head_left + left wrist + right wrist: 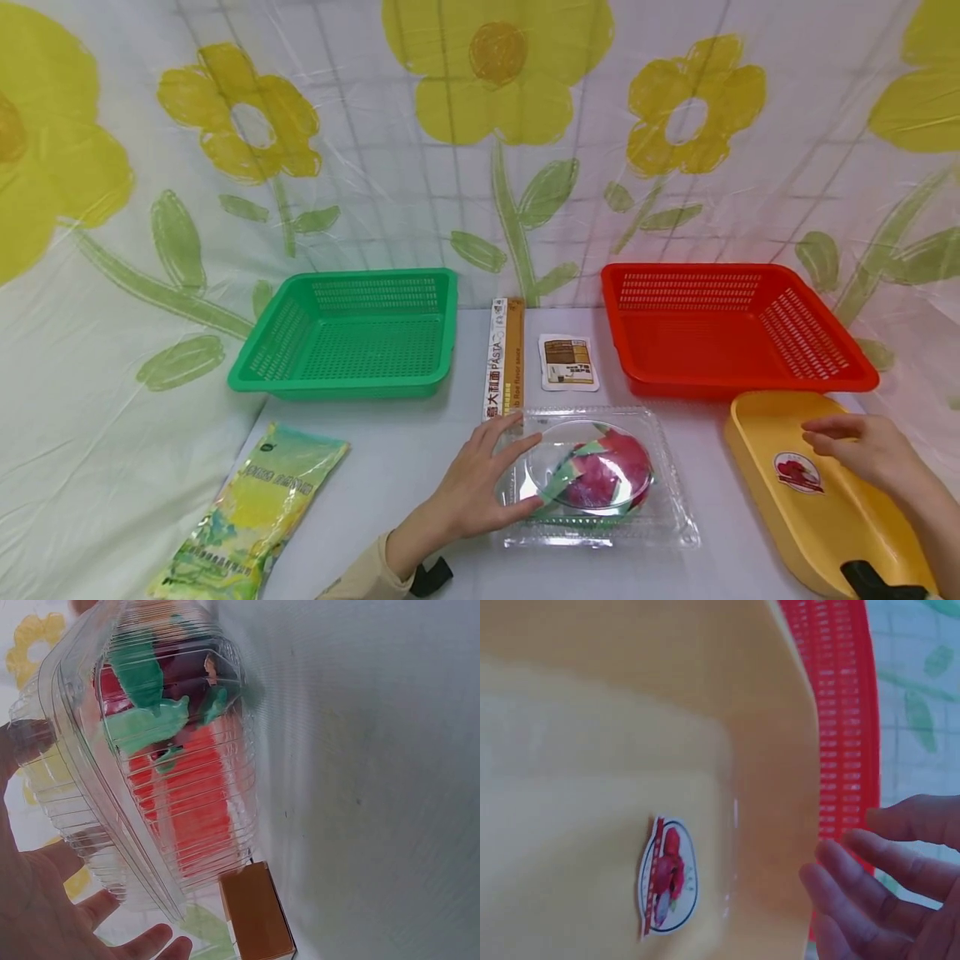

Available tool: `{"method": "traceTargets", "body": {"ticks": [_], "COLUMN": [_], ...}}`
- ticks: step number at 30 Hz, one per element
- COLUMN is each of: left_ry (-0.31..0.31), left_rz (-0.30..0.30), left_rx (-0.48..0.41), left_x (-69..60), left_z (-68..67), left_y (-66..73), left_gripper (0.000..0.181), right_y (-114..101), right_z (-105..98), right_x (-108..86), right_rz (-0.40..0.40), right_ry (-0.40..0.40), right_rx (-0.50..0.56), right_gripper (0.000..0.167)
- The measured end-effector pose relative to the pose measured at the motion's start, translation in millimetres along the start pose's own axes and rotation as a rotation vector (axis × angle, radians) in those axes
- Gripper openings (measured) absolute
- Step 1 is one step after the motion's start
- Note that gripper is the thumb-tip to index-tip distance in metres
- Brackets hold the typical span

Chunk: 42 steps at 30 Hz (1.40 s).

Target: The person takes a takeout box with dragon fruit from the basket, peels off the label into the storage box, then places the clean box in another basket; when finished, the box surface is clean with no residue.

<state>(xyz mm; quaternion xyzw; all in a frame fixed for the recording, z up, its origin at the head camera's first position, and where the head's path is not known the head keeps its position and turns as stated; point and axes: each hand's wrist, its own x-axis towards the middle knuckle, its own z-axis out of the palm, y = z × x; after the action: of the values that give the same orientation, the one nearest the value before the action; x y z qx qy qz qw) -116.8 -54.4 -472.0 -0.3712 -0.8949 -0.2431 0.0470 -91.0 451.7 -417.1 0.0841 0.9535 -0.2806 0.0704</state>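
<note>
A clear plastic clamshell box (667,492) stands closed at the front middle, with a red and green dragon fruit (607,471) inside. My left hand (480,479) is at the box's left side, fingers spread and nearly straight; the left wrist view has fingertips against the clear lid. Farther right, my right hand (873,450) hovers over the yellow tray (832,517), fingers loosely bent and holding nothing. Inside that tray is an oval sticker (669,877) with a red fruit picture; one edge looks slightly raised in the right wrist view.
Behind stand a green basket (345,387) at left and a red basket (750,383) at right. Between them lie a pasta box (504,358) and a small white packet (568,362). A yellow-green bag (258,508) lies at the left edge. Flowered cloth hangs behind.
</note>
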Motion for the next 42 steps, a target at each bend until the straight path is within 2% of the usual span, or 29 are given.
{"method": "traceTargets", "body": {"ticks": [12,17,20,28,36,42], "left_ry": [-0.004,0.001,0.009,0.011,0.009,0.014], "left_rz": [-0.001,-0.01,-0.013,-0.02,-0.029,-0.025], "left_rx": [-0.008,-0.013,-0.016,-0.03,-0.03,-0.029], "left_x": [-0.3,-0.9,-0.4,0.1,-0.2,0.0], "left_z": [-0.9,0.1,0.6,1.3,1.1,1.3], "left_y": [0.1,-0.2,-0.3,0.0,0.3,-0.3], "left_gripper": [0.075,0.074,0.074,0.074,0.074,0.074], "right_y": [-34,-52,-62,-77,-90,-97], "right_z": [10,17,24,48,63,77], "right_x": [-16.7,-22.0,-25.1,-30.3,-31.6,-30.8], "right_rz": [-0.114,-0.091,-0.091,-0.223,-0.188,-0.217], "right_ry": [0.069,-0.003,-0.024,0.0,-0.088,-0.116], "right_rx": [0.029,0.097,0.163,0.171,0.235,0.289], "right_gripper": [0.037,0.046,0.046,0.032,0.037,0.039]}}
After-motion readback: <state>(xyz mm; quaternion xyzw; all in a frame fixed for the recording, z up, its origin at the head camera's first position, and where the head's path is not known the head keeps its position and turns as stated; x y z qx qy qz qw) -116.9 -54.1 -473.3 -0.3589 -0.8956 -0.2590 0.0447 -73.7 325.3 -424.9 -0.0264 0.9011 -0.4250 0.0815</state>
